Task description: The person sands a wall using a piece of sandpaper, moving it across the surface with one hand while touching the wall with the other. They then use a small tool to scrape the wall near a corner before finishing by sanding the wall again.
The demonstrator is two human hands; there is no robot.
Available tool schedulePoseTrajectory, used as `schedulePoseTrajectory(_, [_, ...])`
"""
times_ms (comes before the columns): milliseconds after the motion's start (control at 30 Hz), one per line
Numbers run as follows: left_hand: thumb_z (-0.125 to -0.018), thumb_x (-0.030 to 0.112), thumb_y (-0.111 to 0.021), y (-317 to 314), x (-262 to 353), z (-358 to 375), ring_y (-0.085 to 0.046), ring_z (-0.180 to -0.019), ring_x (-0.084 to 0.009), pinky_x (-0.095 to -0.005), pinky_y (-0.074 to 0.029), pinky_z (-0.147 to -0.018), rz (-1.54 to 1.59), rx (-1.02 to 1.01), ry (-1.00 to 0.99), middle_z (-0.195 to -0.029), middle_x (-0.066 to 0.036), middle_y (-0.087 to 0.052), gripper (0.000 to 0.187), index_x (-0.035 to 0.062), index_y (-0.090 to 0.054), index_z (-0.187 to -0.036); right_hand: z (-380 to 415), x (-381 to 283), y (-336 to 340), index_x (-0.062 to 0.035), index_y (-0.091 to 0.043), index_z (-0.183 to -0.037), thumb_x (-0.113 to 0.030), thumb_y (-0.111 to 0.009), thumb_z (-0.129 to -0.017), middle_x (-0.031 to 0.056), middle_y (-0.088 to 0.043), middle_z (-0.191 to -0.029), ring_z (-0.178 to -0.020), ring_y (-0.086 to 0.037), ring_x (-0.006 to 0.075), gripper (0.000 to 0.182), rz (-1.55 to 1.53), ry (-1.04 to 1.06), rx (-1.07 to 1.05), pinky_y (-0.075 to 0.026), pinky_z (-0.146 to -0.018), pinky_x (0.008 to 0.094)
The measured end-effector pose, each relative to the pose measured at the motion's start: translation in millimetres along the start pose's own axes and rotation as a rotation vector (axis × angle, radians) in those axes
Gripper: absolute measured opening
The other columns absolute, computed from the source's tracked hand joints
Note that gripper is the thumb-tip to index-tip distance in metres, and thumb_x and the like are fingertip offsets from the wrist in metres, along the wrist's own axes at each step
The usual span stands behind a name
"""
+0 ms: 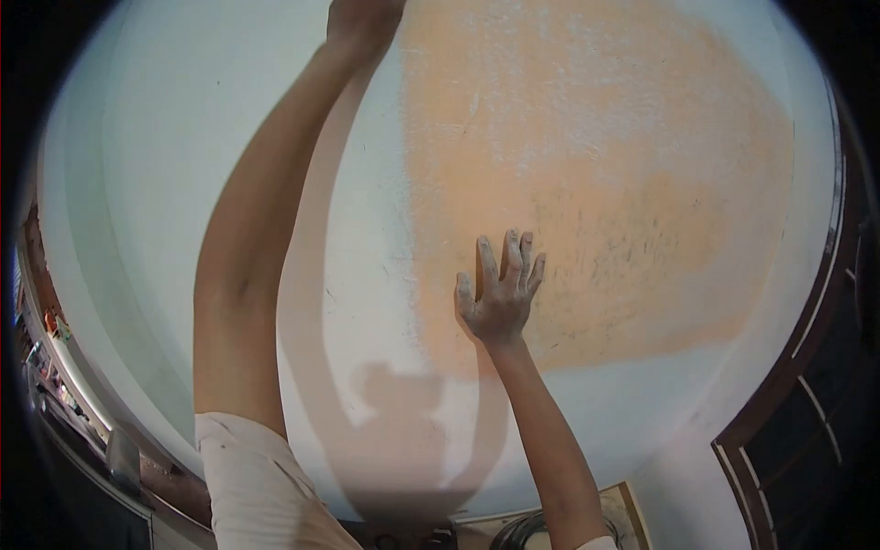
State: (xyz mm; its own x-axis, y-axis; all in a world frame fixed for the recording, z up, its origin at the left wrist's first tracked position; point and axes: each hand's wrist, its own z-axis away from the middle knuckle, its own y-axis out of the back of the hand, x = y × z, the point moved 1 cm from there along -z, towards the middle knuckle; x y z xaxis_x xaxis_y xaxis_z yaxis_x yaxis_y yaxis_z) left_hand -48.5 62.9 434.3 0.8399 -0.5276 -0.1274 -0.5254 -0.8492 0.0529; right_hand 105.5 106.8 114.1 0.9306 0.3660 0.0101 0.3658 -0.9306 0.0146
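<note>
My right hand (500, 293) rests on a wall, its fingers spread and whitish with dust, holding nothing. It touches the lower left part of a large orange patch (596, 183), which has pale scratches and dark specks. Around the patch the wall (165, 183) is pale white-green. My left arm reaches up to the top edge of the view, where my left hand (367, 16) shows only in part. The fingers of that hand lie outside the frame, so anything they hold is hidden.
A dark-framed door or window (788, 431) stands at the right. Below the wall lie a coiled black cable (522, 533) and a board's edge. Cluttered objects (60, 385) line the far left. Shadows of my head and arms fall on the wall.
</note>
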Motion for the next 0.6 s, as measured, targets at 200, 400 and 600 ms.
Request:
schedulePoseTrajectory(200, [-0.094, 0.026, -0.049, -30.5, -43.9, 58.5, -0.048, -0.121, -0.0290, -0.0402, -0.045, -0.097, -0.188, 0.098, -0.517, -0.124, -0.001, -0.058, 0.023, 0.0252, -0.066, -0.111, 0.2, 0.3, 0.8, -0.0128, -0.056, -0.125, -0.036, -0.052, -0.083, 0.0200, -0.039, -0.137, -0.133, -0.030, 0.0385, 0.047, -0.031, -0.007, 0.003, -0.016, -0.107, 0.0596])
schedulePoseTrajectory(400, [-0.097, 0.023, -0.043, -10.0, 4.4, 6.3, -0.030, -0.135, -0.0332, -0.0456, -0.029, -0.110, 0.056, 0.028, -0.042, -0.139, -0.015, -0.043, 0.033, 0.0018, -0.060, -0.115, 0.5, -0.3, 0.9, -0.0133, -0.056, -0.125, -0.035, -0.053, -0.083, 0.0201, -0.039, -0.137, -0.134, -0.030, 0.0383, 0.048, -0.018, -0.005, 0.007, -0.016, -0.107, 0.0597])
schedulePoseTrajectory(600, [-0.089, 0.015, -0.056, -24.2, -30.1, 144.8, -0.046, -0.125, -0.0261, -0.0389, -0.042, -0.102, -0.167, -0.120, -0.663, -0.127, 0.000, -0.056, 0.024, 0.0238, -0.064, -0.110, 2.4, -0.5, -0.9, -0.0134, -0.055, -0.125, -0.034, -0.053, -0.083, 0.0197, -0.039, -0.137, -0.134, -0.030, 0.0378, 0.047, -0.030, 0.001, 0.030, -0.016, -0.107, 0.0596])
